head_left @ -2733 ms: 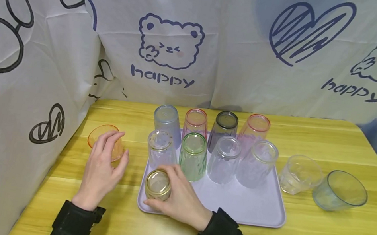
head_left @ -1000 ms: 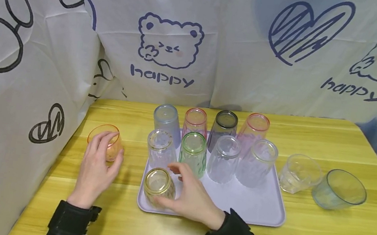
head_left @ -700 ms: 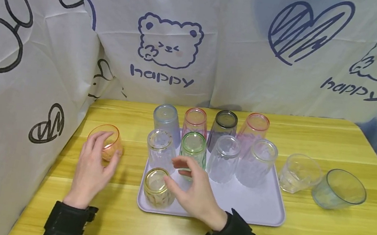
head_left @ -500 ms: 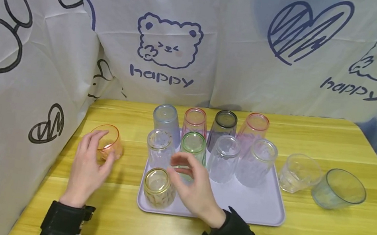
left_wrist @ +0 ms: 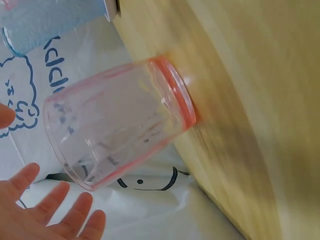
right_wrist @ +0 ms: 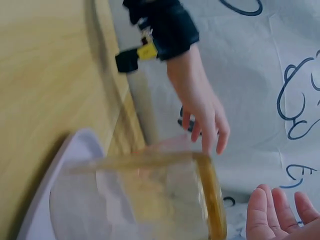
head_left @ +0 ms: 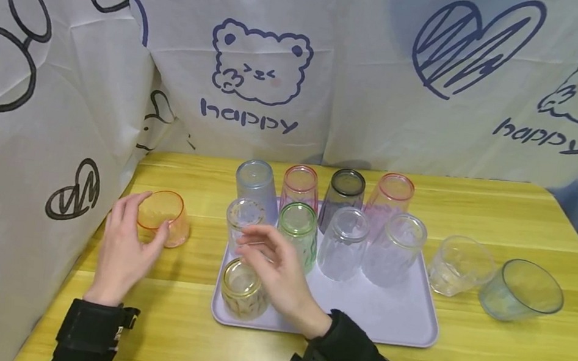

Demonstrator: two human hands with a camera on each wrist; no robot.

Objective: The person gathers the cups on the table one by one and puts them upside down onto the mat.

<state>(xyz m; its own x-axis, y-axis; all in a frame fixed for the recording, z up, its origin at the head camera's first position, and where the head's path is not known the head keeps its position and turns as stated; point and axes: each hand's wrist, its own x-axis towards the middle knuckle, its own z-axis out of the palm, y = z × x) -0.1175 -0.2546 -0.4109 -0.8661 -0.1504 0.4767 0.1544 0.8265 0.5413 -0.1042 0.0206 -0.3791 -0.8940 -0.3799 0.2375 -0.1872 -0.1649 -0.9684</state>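
Note:
An orange-tinted glass stands upright on the table at the left. My left hand is at its left side, fingers and thumb spread around the rim. In the left wrist view the left fingertips show apart from the glass. On the tray's front left corner, a yellow-rimmed glass sits upside down. My right hand hovers just above and right of it, loosely curved and holding nothing. The right wrist view has that glass close up, with the right fingers clear of it.
Several upside-down glasses stand in two rows on the lilac tray, including a green one and a dark one. Right of the tray stand an upright clear glass and a blue-grey one. A patterned cloth hangs behind.
My right hand has let go of the yellow-rimmed glass, risen off it, and lately drifted left. My left hand has moved left and down, from over the orange glass to its side.

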